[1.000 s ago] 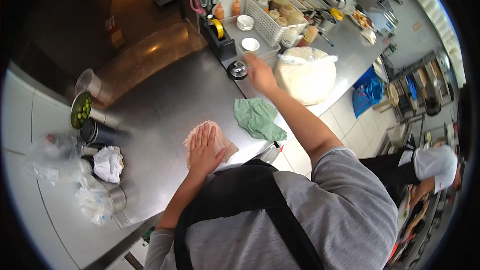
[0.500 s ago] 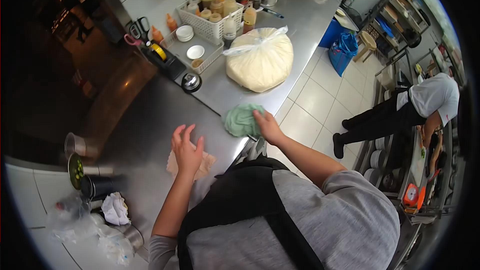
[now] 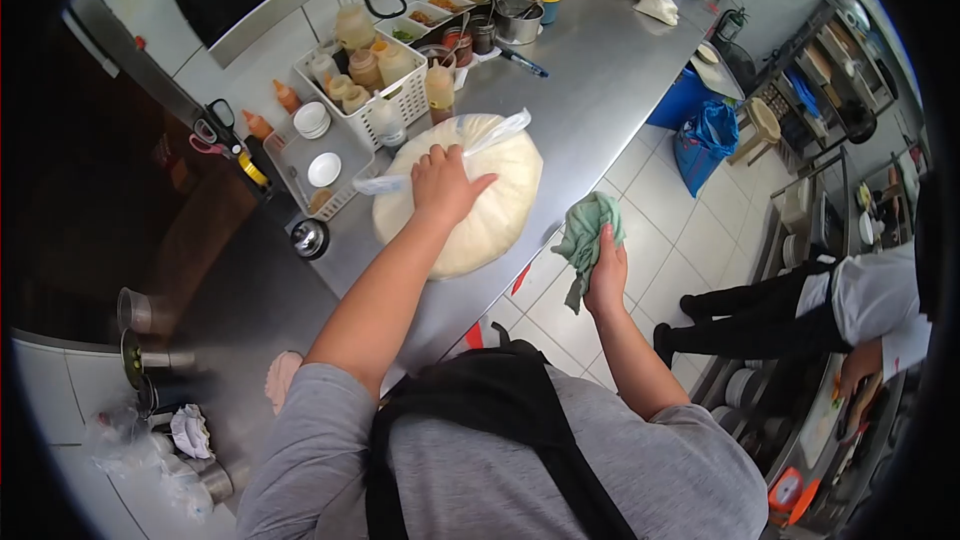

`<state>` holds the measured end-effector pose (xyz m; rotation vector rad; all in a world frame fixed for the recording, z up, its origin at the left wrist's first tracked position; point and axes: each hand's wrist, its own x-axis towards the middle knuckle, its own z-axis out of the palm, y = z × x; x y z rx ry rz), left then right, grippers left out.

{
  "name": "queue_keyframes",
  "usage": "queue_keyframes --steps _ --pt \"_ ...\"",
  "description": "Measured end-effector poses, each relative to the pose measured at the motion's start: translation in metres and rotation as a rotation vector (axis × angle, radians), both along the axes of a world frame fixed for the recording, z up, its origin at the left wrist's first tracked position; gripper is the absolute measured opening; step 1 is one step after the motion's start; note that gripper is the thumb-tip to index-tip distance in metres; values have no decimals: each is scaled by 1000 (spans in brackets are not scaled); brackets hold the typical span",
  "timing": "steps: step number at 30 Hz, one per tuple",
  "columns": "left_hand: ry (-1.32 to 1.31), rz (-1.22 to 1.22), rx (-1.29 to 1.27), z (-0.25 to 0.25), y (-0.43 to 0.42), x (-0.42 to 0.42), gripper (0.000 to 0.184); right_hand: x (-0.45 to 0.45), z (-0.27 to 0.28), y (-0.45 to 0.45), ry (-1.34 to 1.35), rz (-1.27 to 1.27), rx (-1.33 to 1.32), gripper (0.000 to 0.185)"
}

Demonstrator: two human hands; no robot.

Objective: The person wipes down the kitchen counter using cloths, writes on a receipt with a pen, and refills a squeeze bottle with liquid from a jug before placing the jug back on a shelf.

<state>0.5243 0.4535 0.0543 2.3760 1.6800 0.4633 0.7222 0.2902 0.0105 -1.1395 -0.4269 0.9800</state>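
Observation:
My left hand (image 3: 446, 185) lies on top of a large clear plastic bag (image 3: 500, 215) filled with something pale and cream-coloured. Its fingers are spread over the gathered top and the thumb is stretched out; the knot beneath is hidden. White plastic ends stick out on both sides of the hand. A crumpled green cloth (image 3: 592, 238) is in my right hand (image 3: 606, 275), held up past the counter's edge, above the tiled floor. On the counter near my left elbow is a pinkish cloth (image 3: 283, 380).
Beyond the bag stand a white basket (image 3: 405, 95) of sauce bottles and a grey tray (image 3: 340, 185) with small white bowls. A call bell (image 3: 310, 237) sits left of the bag. At right, a person in white (image 3: 880, 290) bends over another work surface.
My left hand has gone from above the pinkish cloth to the top of the bag. My right hand has lifted the green cloth off the counter and out to the right. The view has turned.

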Motion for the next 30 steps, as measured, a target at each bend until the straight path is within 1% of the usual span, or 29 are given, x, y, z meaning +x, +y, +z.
queue_keyframes --steps 2,3,5,6,8,9,11,12,14,15,16,18,19,21,22,24,25,27,30 --pt "70 36 -33 -4 13 4 59 22 7 12 1 -7 -30 44" --pt "72 51 -40 -5 18 4 59 29 8 18 18 -16 -33 45" --pt "26 -12 -135 -4 25 0 54 41 3 29 7 29 -31 44" --pt "32 9 -137 -3 25 -1 54 45 0 35 -7 58 -22 44" --pt "20 -60 5 0 22 -3 49 51 -4 49 0 98 -19 43" --pt "25 -38 5 5 19 -2 49 53 -4 56 7 100 -13 42" --pt "-70 -79 62 15 13 0 41 55 -9 72 7 136 -10 41" --pt "-65 -48 64 20 8 -1 41 57 -16 79 11 167 -8 41" --pt "-122 -117 106 30 -2 -2 35 59 -26 97 -73 158 25 40" --pt "-169 -126 150 36 -9 -4 33 57 -22 102 -116 165 12 42" --pt "-161 -77 162 42 -17 -9 33 56 -21 108 -113 215 24 42" --pt "-224 -54 136 57 -40 -23 33 56 -23 118 -173 148 -30 46" --pt "-214 1 145 66 -54 -34 33 55 -27 122 -194 138 -27 47" --pt "-347 58 100 88 -82 -57 29 56 -36 124 -246 125 -42 49" --pt "-339 105 103 100 -93 -71 29 56 -39 123 -278 123 -63 49" --pt "-532 211 70 123 -123 -102 18 58 -45 119 -336 163 -100 50" --pt "-527 259 70 134 -137 -120 18 61 -51 118 -349 195 -102 50" --pt "-621 485 55 155 -167 -155 17 59 -55 115 -392 222 -97 48" --pt "-426 719 127 175 -221 -209 22 57 -60 113 -367 279 -85 48"
